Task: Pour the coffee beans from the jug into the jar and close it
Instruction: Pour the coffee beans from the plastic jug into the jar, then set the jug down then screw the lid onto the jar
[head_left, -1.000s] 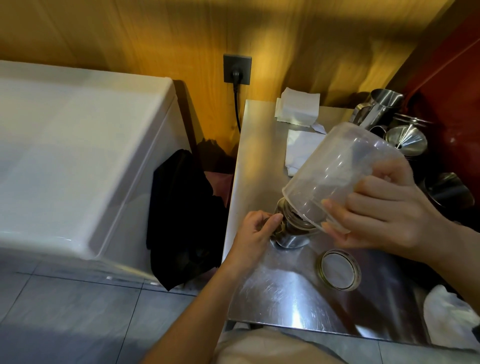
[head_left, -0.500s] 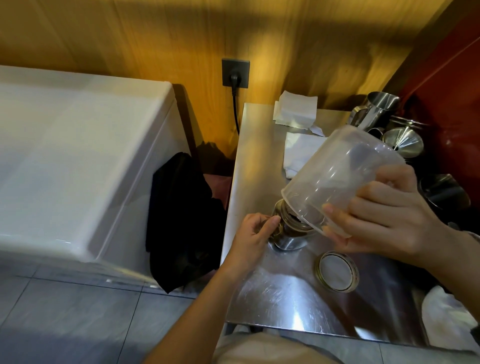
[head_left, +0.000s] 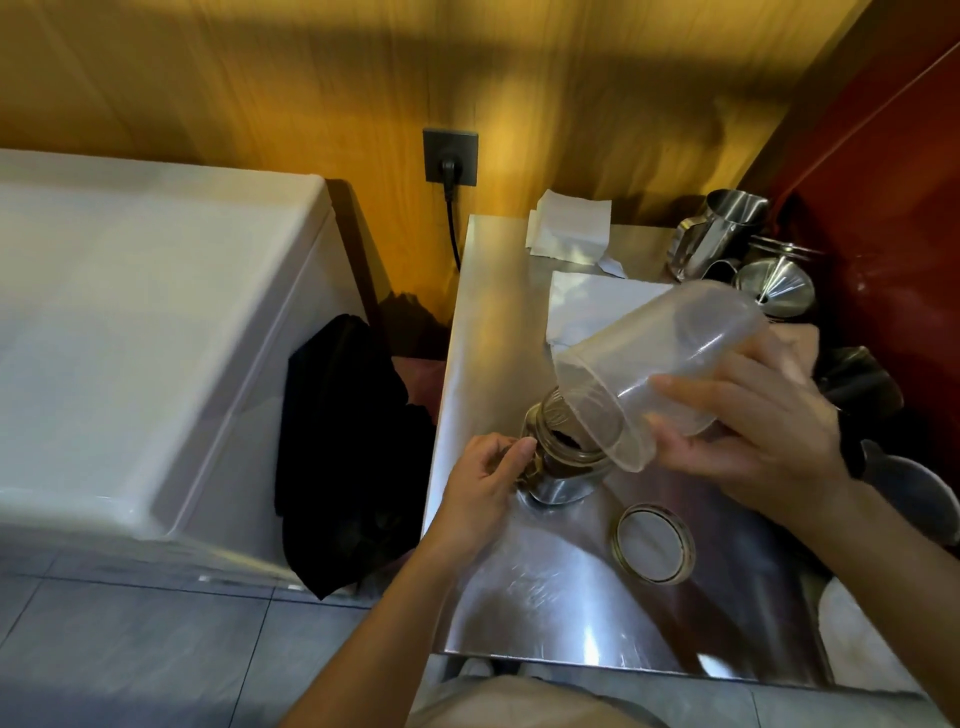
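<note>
On the steel counter (head_left: 498, 291), the glass jar (head_left: 563, 457) stands near the left edge with dark coffee beans (head_left: 569, 440) showing at its mouth. Left hand (head_left: 480, 480) steadies it, fingers (head_left: 519, 449) curled against the glass. Right hand (head_left: 753, 421) grips the clear plastic jug (head_left: 660, 364), fingers wrapped around its wall, tipping it mouth-down over the jar opening. Just right of the jar, the lid (head_left: 654, 543) lies flat on the counter.

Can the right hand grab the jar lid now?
Probably not yet: the right hand is busy holding the tipped plastic jug over the jar. The lid lies uncovered on the steel table, just below it.
</note>
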